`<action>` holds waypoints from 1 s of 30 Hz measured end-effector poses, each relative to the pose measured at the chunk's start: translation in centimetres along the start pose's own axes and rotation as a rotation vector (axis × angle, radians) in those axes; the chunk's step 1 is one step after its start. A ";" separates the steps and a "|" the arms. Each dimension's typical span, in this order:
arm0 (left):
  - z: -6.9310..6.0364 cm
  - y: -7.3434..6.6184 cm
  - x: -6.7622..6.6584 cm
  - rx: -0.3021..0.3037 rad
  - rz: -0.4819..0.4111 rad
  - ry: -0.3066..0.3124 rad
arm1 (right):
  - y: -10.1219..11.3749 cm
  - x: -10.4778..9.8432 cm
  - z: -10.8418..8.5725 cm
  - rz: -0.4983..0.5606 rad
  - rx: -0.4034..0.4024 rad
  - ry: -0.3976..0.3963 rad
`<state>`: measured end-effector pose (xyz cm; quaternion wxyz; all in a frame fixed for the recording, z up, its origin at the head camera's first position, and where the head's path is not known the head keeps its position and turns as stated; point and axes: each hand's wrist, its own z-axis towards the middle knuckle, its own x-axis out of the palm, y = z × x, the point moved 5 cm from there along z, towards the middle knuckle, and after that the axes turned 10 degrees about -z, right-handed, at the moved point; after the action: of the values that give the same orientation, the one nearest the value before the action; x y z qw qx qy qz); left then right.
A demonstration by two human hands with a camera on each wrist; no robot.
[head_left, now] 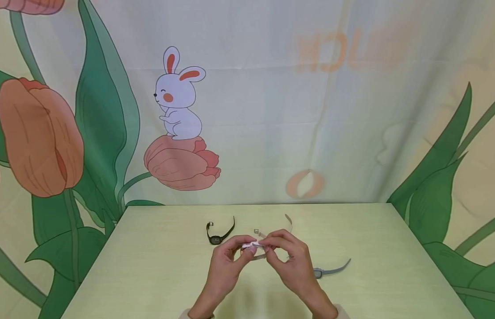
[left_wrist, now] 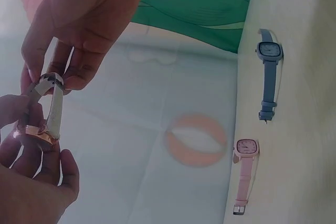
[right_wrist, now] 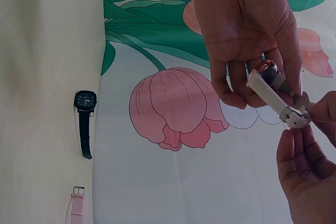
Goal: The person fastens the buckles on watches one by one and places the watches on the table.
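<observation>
Both hands hold one wristwatch (head_left: 251,245) with a white strap and a rose-gold case, raised above the table. My left hand (head_left: 226,266) grips it by the case end, its fingers curled round the rose-gold case (right_wrist: 265,67). Opposite, my right hand (head_left: 294,263) pinches the strap near the buckle (right_wrist: 294,117). In both wrist views the white strap (left_wrist: 54,113) bends into a loop, its two halves meeting at the buckle. The watch's dial is hidden. Fingers cover part of the strap's tail, so how far it runs through the buckle I cannot tell.
On the pale table (head_left: 151,274) lie a black watch (head_left: 216,239) to the left, a pink watch (left_wrist: 245,153) behind the hands and a blue-grey watch (head_left: 319,272) to the right. A curtain (head_left: 255,133) printed with tulips and a rabbit hangs along the far edge.
</observation>
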<state>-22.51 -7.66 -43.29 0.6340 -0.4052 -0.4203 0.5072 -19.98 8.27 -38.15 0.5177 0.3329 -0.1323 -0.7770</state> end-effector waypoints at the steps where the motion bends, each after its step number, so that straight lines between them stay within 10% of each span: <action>1: 0.0 0.0 0.0 -0.003 -0.004 -0.003 | 0.0 0.0 0.0 -0.001 0.003 0.001; 30: 0.1 -0.1 -0.5 0.014 -0.062 -0.013 | -0.4 0.2 -0.2 0.033 0.021 0.017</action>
<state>-22.63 -8.16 -43.21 0.6494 -0.3843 -0.4332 0.4929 -20.16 8.25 -38.57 0.5281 0.3426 -0.1418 -0.7639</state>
